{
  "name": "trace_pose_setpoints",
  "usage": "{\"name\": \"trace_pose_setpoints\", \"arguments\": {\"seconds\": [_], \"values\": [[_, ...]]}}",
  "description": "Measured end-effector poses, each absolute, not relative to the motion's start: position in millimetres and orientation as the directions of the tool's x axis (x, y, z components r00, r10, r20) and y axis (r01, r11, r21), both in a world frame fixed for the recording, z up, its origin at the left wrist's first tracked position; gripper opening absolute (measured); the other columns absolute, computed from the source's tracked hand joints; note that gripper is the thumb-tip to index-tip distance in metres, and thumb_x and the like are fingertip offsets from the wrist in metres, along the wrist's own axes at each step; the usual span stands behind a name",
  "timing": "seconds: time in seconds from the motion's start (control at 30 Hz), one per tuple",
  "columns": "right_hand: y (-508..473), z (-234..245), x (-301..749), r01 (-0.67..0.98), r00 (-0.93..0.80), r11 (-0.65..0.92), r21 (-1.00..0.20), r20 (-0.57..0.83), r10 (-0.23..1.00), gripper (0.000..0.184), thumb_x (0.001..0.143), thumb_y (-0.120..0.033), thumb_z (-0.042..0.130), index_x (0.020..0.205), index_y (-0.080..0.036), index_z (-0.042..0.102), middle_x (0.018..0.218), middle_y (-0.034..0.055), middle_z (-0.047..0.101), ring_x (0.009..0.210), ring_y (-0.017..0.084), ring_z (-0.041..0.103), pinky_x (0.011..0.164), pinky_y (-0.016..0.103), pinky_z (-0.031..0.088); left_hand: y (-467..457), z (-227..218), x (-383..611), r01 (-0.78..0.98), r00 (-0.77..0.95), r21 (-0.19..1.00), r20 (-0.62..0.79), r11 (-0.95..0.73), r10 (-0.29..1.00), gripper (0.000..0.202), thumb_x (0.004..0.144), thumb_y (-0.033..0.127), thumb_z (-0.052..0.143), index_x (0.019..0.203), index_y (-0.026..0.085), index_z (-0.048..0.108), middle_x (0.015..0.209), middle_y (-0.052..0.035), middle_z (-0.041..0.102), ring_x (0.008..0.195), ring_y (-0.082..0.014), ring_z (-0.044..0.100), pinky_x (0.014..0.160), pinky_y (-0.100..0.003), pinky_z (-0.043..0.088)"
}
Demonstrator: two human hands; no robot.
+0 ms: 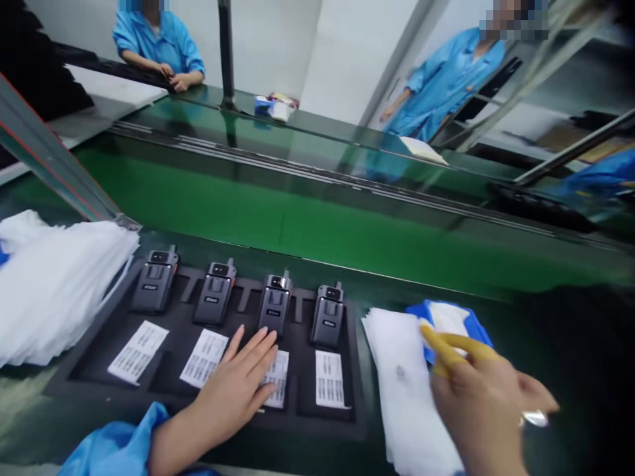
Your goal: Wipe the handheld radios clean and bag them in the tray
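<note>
My left hand (243,377) lies flat with fingers spread over a black foam tray (208,400), its fingertips near the foot of a two-way radio (274,305) and its palm partly covering a white barcode label sheet (280,380). Several such radios lie in a row in the tray, each with a printed label below it. On the right, my right hand (481,403), blurred, has yellow finger covers on two bent digits at the top of a stack of white bags (404,390). Its other fingers curl beside a shiny silver thing (534,418) that I cannot make out.
A thick pile of white bags (54,284) stands left of the tray. Behind my right hand sits a blue box with white tissue (454,317). Beyond runs a green belt (278,211). Two people in blue coats are across it.
</note>
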State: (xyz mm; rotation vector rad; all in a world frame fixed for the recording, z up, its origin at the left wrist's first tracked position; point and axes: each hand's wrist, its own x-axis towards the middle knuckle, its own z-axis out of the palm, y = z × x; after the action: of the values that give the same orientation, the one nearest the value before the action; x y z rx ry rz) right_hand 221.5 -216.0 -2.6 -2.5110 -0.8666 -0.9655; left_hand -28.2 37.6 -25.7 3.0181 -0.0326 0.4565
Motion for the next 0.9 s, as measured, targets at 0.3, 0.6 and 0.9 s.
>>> {"name": "trace_pose_setpoints", "arguments": {"seconds": [0.3,0.6,0.9], "values": [[-43.1,2.4,169.9,0.937,0.216,-0.334,0.106,0.576,0.788,0.025,0.077,-0.003,0.053,0.070,-0.021,0.068,0.081,0.0027,0.061,0.077,0.017,0.046,0.085,0.040,0.022,35.5,-28.5,-27.0,0.020,0.960,0.077,0.276,-0.997,0.041,0.040,0.093,0.026,0.048,0.128,0.008,0.052,0.136,-0.0128,0.053,0.127,-0.0278,0.047,0.112,-0.050,0.027],[-18.9,-13.8,161.6,0.964,0.098,-0.215,0.153,0.548,0.831,0.019,0.082,-0.010,0.057,0.074,-0.022,0.068,0.083,0.0013,0.064,0.081,0.017,0.045,0.089,0.041,0.019,31.7,-28.5,-24.2,0.064,0.936,0.105,0.339,-0.992,0.096,0.039,0.098,0.033,0.037,0.120,0.009,0.059,0.129,-0.0092,0.060,0.124,-0.0224,0.051,0.117,-0.041,0.010],[-35.1,-15.9,173.6,0.947,0.108,-0.260,0.190,0.572,0.813,0.030,0.081,-0.004,0.049,0.060,-0.020,0.061,0.071,0.0008,0.060,0.077,0.016,0.044,0.089,0.041,0.019,31.6,-28.2,-21.3,0.068,0.931,0.139,0.348,-0.988,0.113,0.039,0.099,0.032,0.035,0.119,0.009,0.060,0.128,-0.0088,0.061,0.123,-0.0217,0.051,0.117,-0.040,0.010]]}}
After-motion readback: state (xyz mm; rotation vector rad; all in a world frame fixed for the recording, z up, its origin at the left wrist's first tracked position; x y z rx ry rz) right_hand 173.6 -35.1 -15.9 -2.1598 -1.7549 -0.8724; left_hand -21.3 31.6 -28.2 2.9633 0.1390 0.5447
